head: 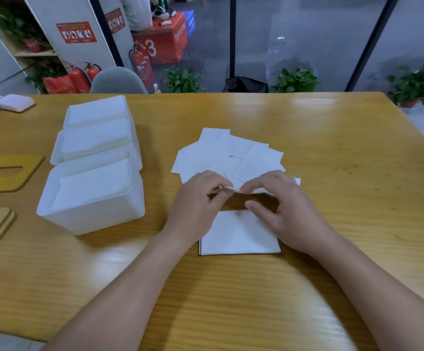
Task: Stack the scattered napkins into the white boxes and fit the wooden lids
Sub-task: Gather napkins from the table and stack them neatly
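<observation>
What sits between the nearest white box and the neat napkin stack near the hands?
Only bare wooden table separates the nearest white plastic box from the squared white napkin stack, in the head view.

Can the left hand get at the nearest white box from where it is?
Probably yes. The nearest white box sits just left of the left hand with bare table between, but that hand is pinching a napkin with the right hand.

left grip: thumb, forefinger pinched | right grip: fingers curled, pinching | forearms converge inward
</observation>
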A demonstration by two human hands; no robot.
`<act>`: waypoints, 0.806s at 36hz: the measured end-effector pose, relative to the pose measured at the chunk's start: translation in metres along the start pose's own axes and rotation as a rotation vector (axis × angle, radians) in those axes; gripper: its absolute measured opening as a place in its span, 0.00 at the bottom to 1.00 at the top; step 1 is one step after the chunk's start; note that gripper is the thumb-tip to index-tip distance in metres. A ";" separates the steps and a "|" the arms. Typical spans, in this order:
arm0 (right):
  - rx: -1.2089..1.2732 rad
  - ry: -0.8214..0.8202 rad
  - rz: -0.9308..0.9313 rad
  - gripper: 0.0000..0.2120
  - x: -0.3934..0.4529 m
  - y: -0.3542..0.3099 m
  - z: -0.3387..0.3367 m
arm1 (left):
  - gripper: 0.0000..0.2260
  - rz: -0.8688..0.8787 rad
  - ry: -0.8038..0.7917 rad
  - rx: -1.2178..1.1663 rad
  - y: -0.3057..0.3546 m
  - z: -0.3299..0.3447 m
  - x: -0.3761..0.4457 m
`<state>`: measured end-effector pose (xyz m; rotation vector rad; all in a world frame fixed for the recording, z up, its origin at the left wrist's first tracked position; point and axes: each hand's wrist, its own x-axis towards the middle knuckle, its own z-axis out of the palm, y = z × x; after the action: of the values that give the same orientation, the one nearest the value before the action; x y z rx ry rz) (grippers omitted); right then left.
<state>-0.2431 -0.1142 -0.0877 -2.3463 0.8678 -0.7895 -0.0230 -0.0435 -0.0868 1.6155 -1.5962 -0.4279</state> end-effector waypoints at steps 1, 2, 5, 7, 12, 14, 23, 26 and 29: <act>0.000 0.005 0.040 0.14 0.000 0.000 -0.001 | 0.04 -0.020 0.018 -0.033 0.000 -0.001 -0.001; -0.012 0.006 0.068 0.15 0.000 0.002 -0.001 | 0.04 -0.040 0.037 -0.070 -0.001 -0.003 -0.001; -0.108 -0.019 0.128 0.18 0.001 0.010 0.000 | 0.04 -0.087 0.090 -0.137 -0.005 -0.008 -0.002; -0.179 -0.014 0.156 0.18 0.001 0.016 0.000 | 0.04 -0.094 0.103 -0.150 -0.006 -0.011 -0.004; -0.271 0.082 0.030 0.10 0.006 0.024 0.005 | 0.06 -0.088 0.091 -0.175 -0.004 -0.014 -0.007; -0.274 0.119 0.033 0.11 0.007 0.028 0.004 | 0.07 -0.092 0.103 -0.214 0.000 -0.016 -0.008; -0.285 0.064 0.090 0.12 0.005 0.040 0.001 | 0.08 -0.078 0.323 -0.330 -0.004 -0.028 -0.011; -0.291 0.062 0.087 0.14 0.004 0.040 0.000 | 0.04 -0.144 0.377 -0.448 -0.006 -0.031 -0.010; -0.314 0.011 0.063 0.27 0.002 0.042 -0.003 | 0.05 -0.240 0.378 -0.630 -0.003 -0.032 -0.011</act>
<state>-0.2604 -0.1446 -0.1116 -2.5693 1.1352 -0.6820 0.0004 -0.0240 -0.0724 1.2950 -0.8666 -0.6327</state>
